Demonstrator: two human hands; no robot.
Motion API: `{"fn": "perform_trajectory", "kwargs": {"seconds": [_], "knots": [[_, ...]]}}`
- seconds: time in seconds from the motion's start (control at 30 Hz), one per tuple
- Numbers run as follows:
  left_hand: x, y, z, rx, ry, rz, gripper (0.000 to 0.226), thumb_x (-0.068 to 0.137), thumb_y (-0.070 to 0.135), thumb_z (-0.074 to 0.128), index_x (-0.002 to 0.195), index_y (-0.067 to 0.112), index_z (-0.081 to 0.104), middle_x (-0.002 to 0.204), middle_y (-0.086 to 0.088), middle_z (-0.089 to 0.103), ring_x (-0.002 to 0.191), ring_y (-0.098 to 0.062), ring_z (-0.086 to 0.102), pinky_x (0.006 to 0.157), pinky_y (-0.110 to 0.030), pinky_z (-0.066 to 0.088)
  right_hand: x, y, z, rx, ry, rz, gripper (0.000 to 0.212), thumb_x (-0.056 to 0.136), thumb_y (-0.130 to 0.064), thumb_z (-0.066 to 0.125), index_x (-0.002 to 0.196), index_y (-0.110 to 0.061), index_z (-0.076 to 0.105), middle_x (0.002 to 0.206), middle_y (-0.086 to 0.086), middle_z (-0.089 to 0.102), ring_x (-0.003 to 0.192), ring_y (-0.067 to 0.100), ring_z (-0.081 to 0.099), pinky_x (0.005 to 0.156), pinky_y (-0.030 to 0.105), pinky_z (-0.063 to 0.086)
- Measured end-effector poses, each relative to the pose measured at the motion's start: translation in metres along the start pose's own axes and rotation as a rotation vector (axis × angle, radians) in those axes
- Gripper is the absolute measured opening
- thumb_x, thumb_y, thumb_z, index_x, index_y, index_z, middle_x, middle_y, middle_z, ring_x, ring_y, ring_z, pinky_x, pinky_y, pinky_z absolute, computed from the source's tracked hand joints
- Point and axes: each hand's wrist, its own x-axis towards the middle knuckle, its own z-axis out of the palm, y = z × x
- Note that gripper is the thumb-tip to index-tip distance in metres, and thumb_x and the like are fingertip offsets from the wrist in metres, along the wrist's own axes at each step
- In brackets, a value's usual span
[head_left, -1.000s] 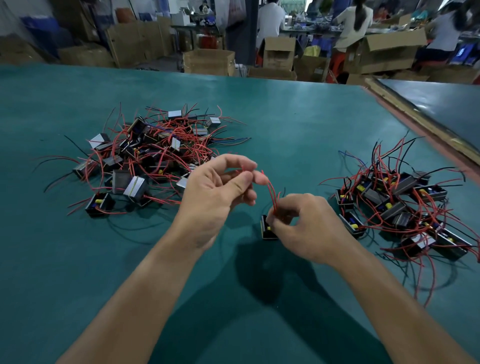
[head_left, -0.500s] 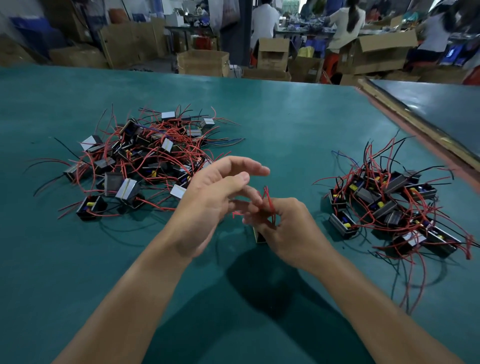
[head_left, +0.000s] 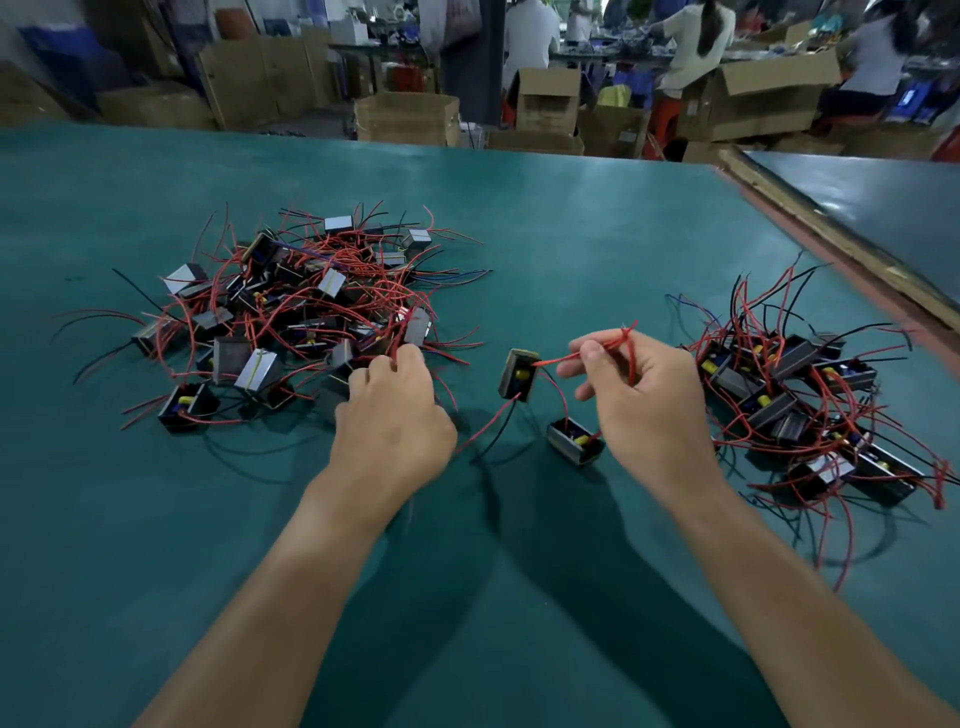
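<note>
My right hand (head_left: 641, 400) pinches a bundle of red wires (head_left: 613, 343), and a small black module (head_left: 518, 374) with a yellow part hangs from them just above the green table (head_left: 571, 234). A second black module (head_left: 575, 440) lies on the table below my right hand. My left hand (head_left: 392, 410) reaches into the near edge of the left pile of black modules and red wires (head_left: 291, 312), its fingers curled among the wires; what they hold is hidden.
A second pile of modules with red and black wires (head_left: 810, 400) lies right of my right hand. The table's right edge (head_left: 841, 249) runs diagonally with another dark table beyond. Cardboard boxes (head_left: 405, 119) and several people stand past the far edge.
My hands have parted: the left moved left to the pile, the right moved right and lifted the module by its wires. A second module now shows on the table.
</note>
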Motion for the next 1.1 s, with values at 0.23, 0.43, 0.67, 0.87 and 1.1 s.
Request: {"fn": "perform_trajectory", "kwargs": {"seconds": [0.23,0.43,0.67,0.87,1.1], "knots": [[0.003,0.001,0.001,-0.040,0.276,0.100,0.035,0.087,0.012,0.053,0.122,0.012,0.048,0.121,-0.009,0.054,0.118,-0.030,0.040,0.094,-0.043,0.037,0.000,-0.009,0.000,0.217,-0.142,0.235,0.035,0.102,-0.010,0.048,0.069,-0.007,0.061,0.051,0.000,0.063,0.045,0.012,0.054,0.047,0.021,0.048],[-0.007,0.023,0.001,-0.749,-0.238,0.255,0.020,0.091,0.010,0.063,0.109,0.020,0.059,0.096,-0.012,0.071,0.073,-0.023,0.063,0.064,-0.028,0.049,0.000,-0.012,0.001,0.315,-0.207,0.341,0.032,0.103,-0.014,0.046,0.074,-0.008,0.058,0.049,0.004,0.054,0.039,0.015,0.049,0.041,0.020,0.043],[-0.012,0.020,0.015,-0.576,-0.441,0.350,0.025,0.078,0.014,0.079,0.101,0.015,0.070,0.079,-0.004,0.071,0.067,-0.013,0.059,0.073,-0.035,0.053,0.002,-0.008,0.003,0.205,-0.173,0.208,0.016,0.100,-0.017,0.055,0.085,-0.012,0.057,0.051,-0.001,0.061,0.040,0.011,0.050,0.045,0.019,0.044],[0.002,0.011,0.017,-0.517,-0.017,0.173,0.014,0.081,0.016,0.077,0.088,0.019,0.066,0.066,0.006,0.061,0.063,-0.013,0.056,0.067,-0.024,0.048,0.002,-0.011,-0.009,0.258,-0.122,0.135,0.016,0.083,-0.024,0.066,0.089,-0.011,0.060,0.060,-0.004,0.065,0.054,0.011,0.054,0.058,0.027,0.050],[0.008,0.007,0.016,-0.526,0.060,0.131,0.016,0.075,0.017,0.080,0.079,0.020,0.066,0.069,0.006,0.062,0.062,-0.010,0.056,0.063,-0.022,0.045,0.010,-0.004,-0.009,0.165,-0.109,0.227,0.034,0.103,-0.015,0.045,0.074,-0.008,0.062,0.059,0.001,0.062,0.052,0.009,0.052,0.058,0.025,0.046]]}}
